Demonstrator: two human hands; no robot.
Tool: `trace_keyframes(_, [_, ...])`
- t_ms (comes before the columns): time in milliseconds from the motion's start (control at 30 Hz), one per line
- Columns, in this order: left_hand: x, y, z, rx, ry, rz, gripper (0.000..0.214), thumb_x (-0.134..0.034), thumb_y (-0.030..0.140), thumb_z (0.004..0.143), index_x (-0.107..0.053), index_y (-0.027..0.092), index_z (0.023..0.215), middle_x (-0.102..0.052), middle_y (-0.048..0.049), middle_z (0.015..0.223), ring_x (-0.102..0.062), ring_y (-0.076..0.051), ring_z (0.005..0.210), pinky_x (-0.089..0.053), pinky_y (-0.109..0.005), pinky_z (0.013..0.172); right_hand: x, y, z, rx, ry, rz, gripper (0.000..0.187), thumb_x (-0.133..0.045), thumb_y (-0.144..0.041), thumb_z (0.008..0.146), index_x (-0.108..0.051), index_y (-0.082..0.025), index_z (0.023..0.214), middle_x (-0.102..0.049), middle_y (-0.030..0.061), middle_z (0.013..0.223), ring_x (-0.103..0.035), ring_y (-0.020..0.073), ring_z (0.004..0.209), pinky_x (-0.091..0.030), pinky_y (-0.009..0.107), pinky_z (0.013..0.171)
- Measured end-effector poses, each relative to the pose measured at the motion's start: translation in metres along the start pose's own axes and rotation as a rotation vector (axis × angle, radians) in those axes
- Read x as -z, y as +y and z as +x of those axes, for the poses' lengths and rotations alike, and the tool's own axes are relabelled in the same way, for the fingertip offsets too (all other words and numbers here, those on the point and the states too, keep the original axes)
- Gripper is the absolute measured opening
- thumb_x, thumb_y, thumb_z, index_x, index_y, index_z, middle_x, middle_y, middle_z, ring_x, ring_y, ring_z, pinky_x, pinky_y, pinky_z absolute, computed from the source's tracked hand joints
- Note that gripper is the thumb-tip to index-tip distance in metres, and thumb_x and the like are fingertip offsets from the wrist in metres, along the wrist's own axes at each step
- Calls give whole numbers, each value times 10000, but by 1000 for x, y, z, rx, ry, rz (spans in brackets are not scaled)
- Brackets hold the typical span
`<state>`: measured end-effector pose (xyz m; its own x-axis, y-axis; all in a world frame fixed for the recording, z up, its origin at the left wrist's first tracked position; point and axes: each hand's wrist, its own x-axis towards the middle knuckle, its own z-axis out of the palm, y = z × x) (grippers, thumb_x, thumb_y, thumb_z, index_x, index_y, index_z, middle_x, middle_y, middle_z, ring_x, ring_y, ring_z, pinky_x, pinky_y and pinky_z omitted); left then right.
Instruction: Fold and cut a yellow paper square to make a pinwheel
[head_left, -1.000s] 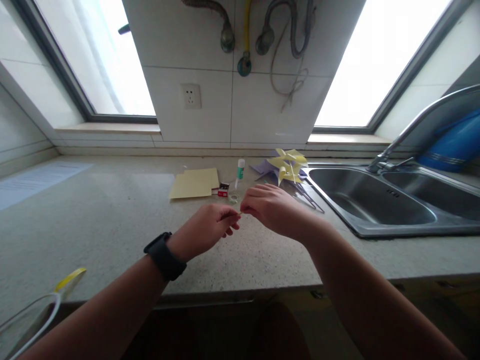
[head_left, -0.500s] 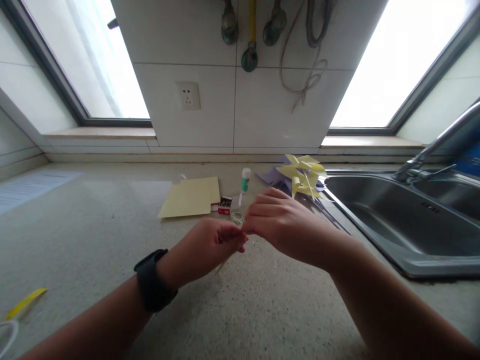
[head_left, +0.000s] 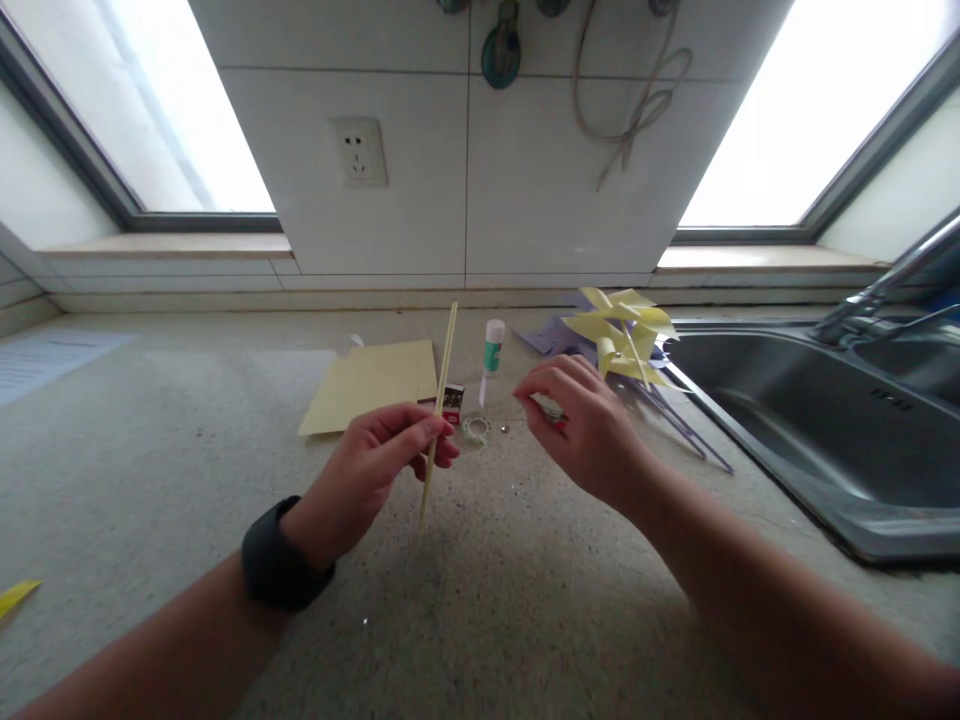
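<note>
Between the thumb and fingers of my left hand (head_left: pixel 390 445) is a thin pale-yellow stick (head_left: pixel 447 350), nearly upright with its top leaning slightly right. My right hand (head_left: pixel 581 420) is apart from it, fingers curled with thumb and fingertips together; whatever they hold is too small or hidden to name. Left of these fingertips, a small shiny metal piece (head_left: pixel 505 429) lies on the counter. Nearby are a roll of clear tape (head_left: pixel 476 430), a small red box (head_left: pixel 453 403) partly behind the stick and a glue stick (head_left: pixel 493 348) standing upright.
Yellow paper sheets (head_left: pixel 367 385) lie behind my left hand. Yellow pinwheels (head_left: pixel 626 325) and purple ones (head_left: pixel 551 335) with purple sticks (head_left: pixel 686 425) lie beside the steel sink (head_left: pixel 780 500). A yellow strip (head_left: pixel 16 597) is at the left edge; printed paper (head_left: pixel 56 362) lies farther back.
My hands, touching before, have drawn apart. The stick in my left hand has turned upright and into plain view. My right hand has moved right. The view has tipped downward.
</note>
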<state>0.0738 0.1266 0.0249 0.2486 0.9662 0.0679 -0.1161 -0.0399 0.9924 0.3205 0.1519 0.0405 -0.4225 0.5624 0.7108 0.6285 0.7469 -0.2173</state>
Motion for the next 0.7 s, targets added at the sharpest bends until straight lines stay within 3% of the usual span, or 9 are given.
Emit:
trace_keyframes(100, [5, -5, 3, 13, 10, -49, 172, -684, 346, 925, -741, 187, 890, -748, -14, 784, -673, -125, 723, -473, -225, 637, -19, 9, -4, -71, -286, 21, 124, -549, -163, 957, -652, -192, 1019, -673, 91, 1002, -586, 235, 994, -485, 392, 897])
trace_keyframes(300, [2, -11, 6, 58, -5, -107, 159, -707, 343, 907, -740, 190, 880, -759, -12, 789, -676, -116, 722, -457, -215, 641, -31, 9, -4, -93, -521, 63, 202, -597, -195, 950, -719, -228, 1107, -660, 99, 1117, -573, 252, 1098, -446, 460, 999])
trace_keyframes(400, [-1, -13, 7, 54, -20, -109, 170, -712, 349, 902, -741, 185, 869, -758, -14, 772, -676, -118, 731, -450, -216, 647, -33, 10, -3, -162, -500, 190, 122, -630, -197, 933, -736, -213, 989, -658, 95, 1071, -563, 257, 1079, -410, 480, 1016])
trace_keyframes(500, [-3, -14, 8, 49, -13, -115, 162, -699, 333, 913, -739, 182, 868, -761, -16, 782, -667, -121, 734, -447, -225, 660, -33, 10, -4, -228, -452, 293, 87, -625, -172, 924, -709, -190, 940, -665, 83, 1035, -575, 228, 1034, -431, 427, 978])
trace_keyframes(700, [-8, -17, 7, -26, 10, -135, 160, -671, 329, 937, -762, 202, 907, -770, -6, 872, -671, -143, 916, -442, -274, 947, -29, 4, -7, -472, -336, 549, 216, -543, -329, 985, -660, -173, 893, -640, 18, 758, -587, 152, 704, -493, 298, 671])
